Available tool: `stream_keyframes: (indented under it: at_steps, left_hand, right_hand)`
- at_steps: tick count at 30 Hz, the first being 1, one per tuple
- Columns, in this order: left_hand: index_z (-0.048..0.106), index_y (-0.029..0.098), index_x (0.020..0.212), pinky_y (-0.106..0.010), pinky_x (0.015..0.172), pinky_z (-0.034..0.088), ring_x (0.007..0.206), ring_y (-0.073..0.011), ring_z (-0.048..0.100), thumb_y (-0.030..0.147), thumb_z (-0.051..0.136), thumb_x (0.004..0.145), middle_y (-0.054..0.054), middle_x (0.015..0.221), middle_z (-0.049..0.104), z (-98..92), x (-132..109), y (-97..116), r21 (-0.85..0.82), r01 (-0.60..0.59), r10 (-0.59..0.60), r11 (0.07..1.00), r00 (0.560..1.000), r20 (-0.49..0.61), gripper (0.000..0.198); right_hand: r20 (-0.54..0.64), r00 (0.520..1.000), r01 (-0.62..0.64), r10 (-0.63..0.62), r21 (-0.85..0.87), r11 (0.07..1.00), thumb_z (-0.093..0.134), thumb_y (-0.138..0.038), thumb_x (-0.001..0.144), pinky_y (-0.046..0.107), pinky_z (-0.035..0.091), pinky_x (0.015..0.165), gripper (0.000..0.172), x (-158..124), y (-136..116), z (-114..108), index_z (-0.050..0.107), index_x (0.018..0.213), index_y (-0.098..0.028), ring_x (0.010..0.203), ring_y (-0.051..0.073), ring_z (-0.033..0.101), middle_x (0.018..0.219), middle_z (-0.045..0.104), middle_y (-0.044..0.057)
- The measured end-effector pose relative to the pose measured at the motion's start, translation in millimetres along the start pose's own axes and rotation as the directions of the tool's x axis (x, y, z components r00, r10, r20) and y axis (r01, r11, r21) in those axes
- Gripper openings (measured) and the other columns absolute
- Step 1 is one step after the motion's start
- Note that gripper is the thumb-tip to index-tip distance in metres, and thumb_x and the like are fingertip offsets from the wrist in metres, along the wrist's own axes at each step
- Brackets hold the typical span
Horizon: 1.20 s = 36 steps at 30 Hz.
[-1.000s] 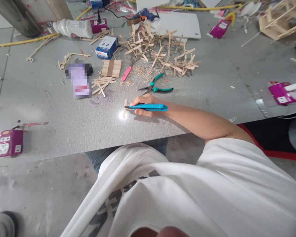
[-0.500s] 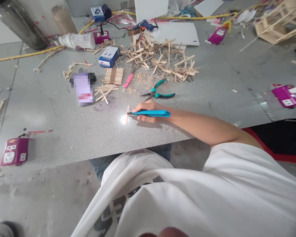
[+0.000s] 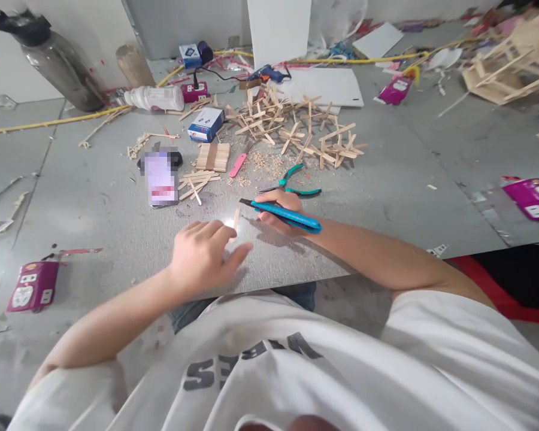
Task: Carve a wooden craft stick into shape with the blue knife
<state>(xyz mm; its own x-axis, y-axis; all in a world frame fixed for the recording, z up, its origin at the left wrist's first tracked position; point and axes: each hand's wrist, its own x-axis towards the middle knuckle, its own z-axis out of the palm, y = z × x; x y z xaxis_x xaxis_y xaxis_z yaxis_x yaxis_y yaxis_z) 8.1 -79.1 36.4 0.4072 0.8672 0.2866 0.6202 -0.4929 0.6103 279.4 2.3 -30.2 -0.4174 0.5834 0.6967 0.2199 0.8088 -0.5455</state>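
Note:
My right hand [image 3: 282, 211] grips a teal utility knife [image 3: 287, 216], its blade end pointing left toward a single wooden stick [image 3: 236, 218] lying on the grey table [image 3: 117, 215]. My left hand [image 3: 204, 256] hovers just below and left of that stick, fingers spread and slightly blurred, holding nothing. Teal-handled pliers [image 3: 296, 184] lie just beyond my right hand.
Farther back lie a heap of glued stick crosses [image 3: 296, 129], a flat stick panel [image 3: 212, 157], loose sticks [image 3: 197, 181], a pink cutter [image 3: 238, 164], a blue box [image 3: 205, 124], a white bottle [image 3: 155, 97], a glue gun [image 3: 267, 75] and magenta sockets [image 3: 32, 285].
My left hand has come into view and reached up toward the stick. The right hand has tilted the knife, raising its blade end. The camera has tipped upward.

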Motion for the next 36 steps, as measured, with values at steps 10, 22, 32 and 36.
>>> stream_keyframes:
  at_steps: [10, 22, 32, 36]
  left_hand:
    - [0.075, 0.014, 0.105, -0.040, 0.076, 0.050, 0.101, -0.0317, 0.068, 0.015, 0.056, 0.107, -0.018, 0.114, 0.073, 29.8, 34, -7, 0.379, -0.131, -0.023, 0.916, 0.927, 0.376, 0.020]
    - [0.059, 0.021, 0.100, -0.036, 0.080, 0.048, 0.082, -0.0198, 0.056, 0.020, 0.045, 0.107, -0.007, 0.094, 0.066, 29.0, 34, -48, -0.248, -0.218, 0.264, 0.944, 0.949, 0.170, 0.015]
    - [0.044, 0.025, 0.102, -0.024, 0.056, 0.032, 0.058, -0.0100, 0.034, 0.057, 0.048, 0.114, 0.006, 0.076, 0.042, 37.4, 46, -55, -0.769, 0.137, -0.310, 0.625, 0.947, -0.083, 0.034]
    - [0.040, 0.028, 0.104, -0.020, 0.049, 0.026, 0.050, -0.0085, 0.026, 0.063, 0.057, 0.110, 0.012, 0.064, 0.037, 36.4, 50, -54, -0.869, 0.204, -0.380, 0.450, 0.925, 0.020, 0.040]
  right_hand:
    - [-0.210, 0.971, -0.124, 0.115, -0.030, 0.992, 0.066, -0.055, 0.103, 0.037, 0.057, 0.063, 0.041, -13, 17, 1, 0.061, 0.136, -0.030, 0.064, 0.020, 0.070, 0.081, 0.073, -0.002]
    - [-0.198, 0.873, -0.452, 0.445, 0.010, 0.892, 0.077, -0.053, 0.101, 0.032, 0.060, 0.064, 0.029, 27, -8, -1, 0.074, 0.112, -0.027, 0.069, 0.018, 0.074, 0.080, 0.077, 0.000]
    - [0.296, 0.908, -0.420, 0.298, 0.626, 0.658, 0.109, -0.053, 0.064, 0.044, 0.066, 0.114, 0.117, 68, 0, -10, 0.042, 0.159, -0.049, 0.149, 0.029, 0.065, 0.166, 0.054, 0.007]
    - [0.327, 0.889, -0.458, 0.320, 0.629, 0.628, 0.087, -0.071, 0.088, 0.049, 0.069, 0.109, 0.085, 46, -2, 4, 0.044, 0.156, -0.042, 0.142, 0.030, 0.070, 0.158, 0.053, 0.011]
